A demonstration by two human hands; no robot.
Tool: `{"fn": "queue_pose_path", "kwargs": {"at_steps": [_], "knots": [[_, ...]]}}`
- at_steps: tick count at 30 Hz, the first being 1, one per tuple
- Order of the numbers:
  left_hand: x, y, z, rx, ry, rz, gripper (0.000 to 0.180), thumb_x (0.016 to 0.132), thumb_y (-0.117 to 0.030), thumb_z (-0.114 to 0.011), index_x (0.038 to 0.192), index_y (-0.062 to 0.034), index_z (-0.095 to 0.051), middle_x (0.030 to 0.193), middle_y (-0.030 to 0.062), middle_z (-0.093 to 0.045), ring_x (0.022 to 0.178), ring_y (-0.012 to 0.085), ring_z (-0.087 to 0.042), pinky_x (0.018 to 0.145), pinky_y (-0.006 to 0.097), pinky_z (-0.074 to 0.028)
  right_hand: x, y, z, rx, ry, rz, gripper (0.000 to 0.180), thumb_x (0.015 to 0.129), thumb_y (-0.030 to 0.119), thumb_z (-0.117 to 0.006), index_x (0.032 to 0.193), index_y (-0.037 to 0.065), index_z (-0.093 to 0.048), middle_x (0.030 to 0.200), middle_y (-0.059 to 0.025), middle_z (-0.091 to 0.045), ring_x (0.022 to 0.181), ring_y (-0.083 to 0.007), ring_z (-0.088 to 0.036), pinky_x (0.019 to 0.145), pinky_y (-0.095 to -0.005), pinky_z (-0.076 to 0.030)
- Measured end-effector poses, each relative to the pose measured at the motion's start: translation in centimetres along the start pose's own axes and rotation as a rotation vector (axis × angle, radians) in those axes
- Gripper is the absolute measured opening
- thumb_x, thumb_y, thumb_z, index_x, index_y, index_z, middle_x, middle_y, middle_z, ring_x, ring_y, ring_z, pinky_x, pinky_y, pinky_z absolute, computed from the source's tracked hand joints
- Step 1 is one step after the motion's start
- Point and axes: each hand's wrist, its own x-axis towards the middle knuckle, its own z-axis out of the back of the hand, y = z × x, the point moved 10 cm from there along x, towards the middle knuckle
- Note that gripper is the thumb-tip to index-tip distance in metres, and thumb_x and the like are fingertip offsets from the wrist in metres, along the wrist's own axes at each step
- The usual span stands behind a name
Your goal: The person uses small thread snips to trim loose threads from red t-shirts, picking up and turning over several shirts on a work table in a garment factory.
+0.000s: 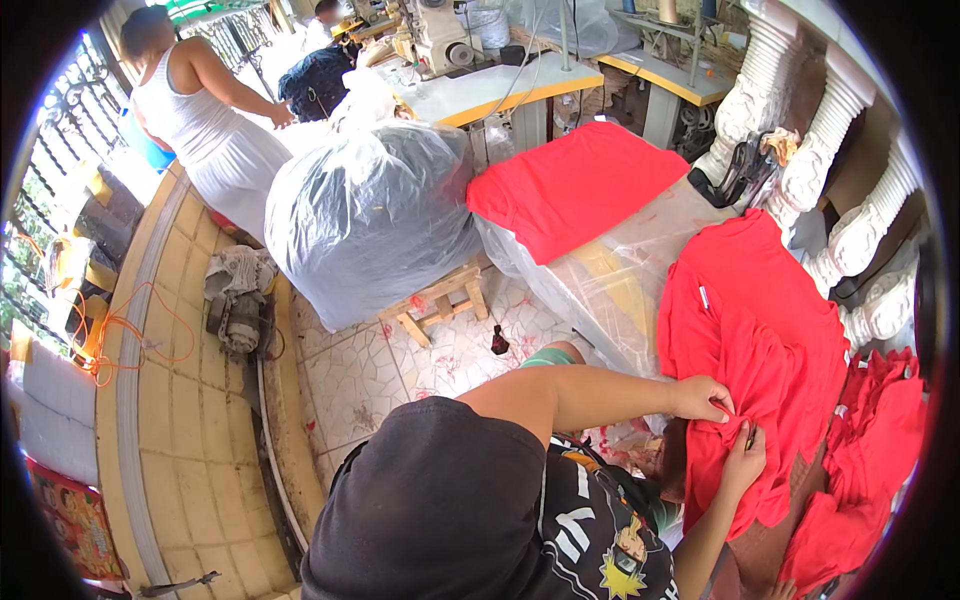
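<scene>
Two hands are pinching one red garment (pixel 760 340): the left hand (pixel 703 398) is gripping a fold from above, and the right hand (pixel 742 462) is closing on the cloth just below it, fingertips nearly touching. From this grip the garment is stretching up and away, draped over the plastic-covered table (pixel 610 280), its long axis running away from the person.

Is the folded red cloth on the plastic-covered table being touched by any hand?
No. The folded red cloth lies alone on the table; both hands work the red garment further right.
</scene>
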Motion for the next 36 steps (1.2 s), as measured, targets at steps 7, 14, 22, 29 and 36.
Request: {"fn": "queue_pose_path", "kwargs": {"at_steps": [7, 14, 22, 29, 36], "knots": [[-0.2, 0.5, -0.3, -0.039, -0.024, 0.027, 0.024, 0.08, -0.017, -0.067, 0.099, -0.0019, -0.065, 0.093, 0.0069, -0.067, 0.09, 0.0116, -0.06, 0.083, 0.026, -0.045, -0.1, -0.3, 0.3, -0.026, 0.031, -0.04, 0.02, 0.09, 0.018, -0.057, 0.088, -0.001, -0.058, 0.064, -0.0117, -0.053, 0.054, -0.0152, -0.046, 0.052, -0.0305, -0.04], [-0.3, 0.5, -0.1, -0.058, -0.039, 0.078, 0.023, 0.082, -0.019, -0.065, 0.099, -0.0028, -0.065, 0.094, 0.006, -0.066, 0.091, 0.0108, -0.059, 0.085, 0.025, -0.044, -0.2, -0.4, 0.3, -0.006, 0.013, -0.045, 0.019, 0.089, 0.018, -0.058, 0.088, -0.001, -0.058, 0.061, -0.0095, -0.049, 0.052, -0.0138, -0.042, 0.05, -0.0302, -0.038], [-0.4, 1.9, 0.1, -0.246, -0.06, 0.085, 0.022, 0.085, -0.02, -0.064, 0.097, -0.0023, -0.066, 0.093, 0.0045, -0.066, 0.089, 0.0102, -0.059, 0.084, 0.025, -0.045, -0.5, -0.1, -0.1, 0.015, 0.03, -0.036, 0.02, 0.09, 0.019, -0.057, 0.086, -0.001, -0.055, 0.062, -0.01, -0.043, 0.053, -0.0155, -0.039, 0.05, -0.0309, -0.035], [-1.3, 0.0, 0.1, 0.096, 0.019, 0.07, 0.032, 0.082, -0.027, -0.068, 0.105, -0.0047, -0.064, 0.097, 0.0086, -0.067, 0.095, 0.0137, -0.06, 0.084, 0.028, -0.046, -1.1, 0.1, 0.2, -0.021, -0.002, -0.027, 0.02, 0.086, 0.02, -0.061, 0.097, 0.003, -0.061, 0.08, -0.0201, -0.063, 0.074, -0.0349, -0.064, 0.063, -0.038, -0.049], [3.5, -8.1, 6.8, 0.018, -0.232, -0.083, 0.015, 0.086, -0.02, -0.064, 0.086, -0.0064, -0.058, 0.079, 0.0005, -0.058, 0.075, 0.0098, -0.055, 0.069, 0.027, -0.047, 0.1, 3.7, 7.0, 0.466, -0.1, -0.12, 0.027, 0.079, 0.016, -0.07, 0.1, 0.001, -0.061, 0.089, -0.0066, -0.062, 0.083, -0.0128, -0.06, 0.071, -0.0254, -0.046]]}}
